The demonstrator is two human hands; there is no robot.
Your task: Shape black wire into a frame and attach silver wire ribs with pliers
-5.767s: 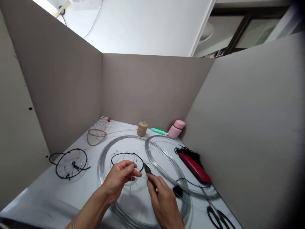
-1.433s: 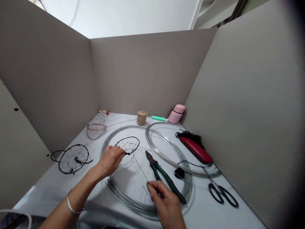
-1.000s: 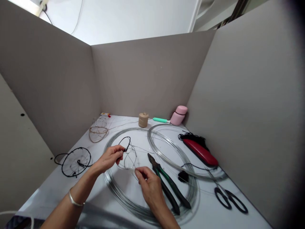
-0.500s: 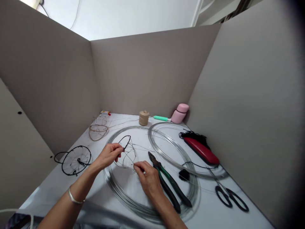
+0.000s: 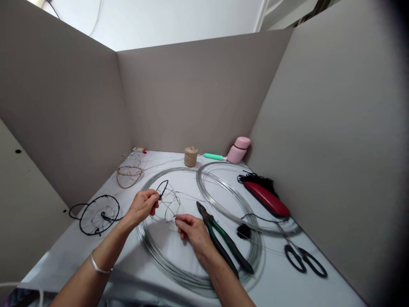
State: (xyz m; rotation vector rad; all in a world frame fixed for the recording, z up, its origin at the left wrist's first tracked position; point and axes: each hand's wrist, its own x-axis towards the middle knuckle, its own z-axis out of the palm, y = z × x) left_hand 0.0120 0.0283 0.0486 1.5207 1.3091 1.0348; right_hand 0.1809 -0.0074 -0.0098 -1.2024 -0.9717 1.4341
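Holds wire frame inside ring of large wire coil: pinches black rim with left hand, silver wire with right hand. Judged as bending or joining wire by fingers; likely calls next for steady rim, firm pinch.

The left forearm slants forward and rightward, the right forearm forward and leftward. The left hand pinches between thumb and forefinger, its other fingers curled under. The right hand, nearer the body, pinches likewise, its tips pointing left; the hands stay apart.
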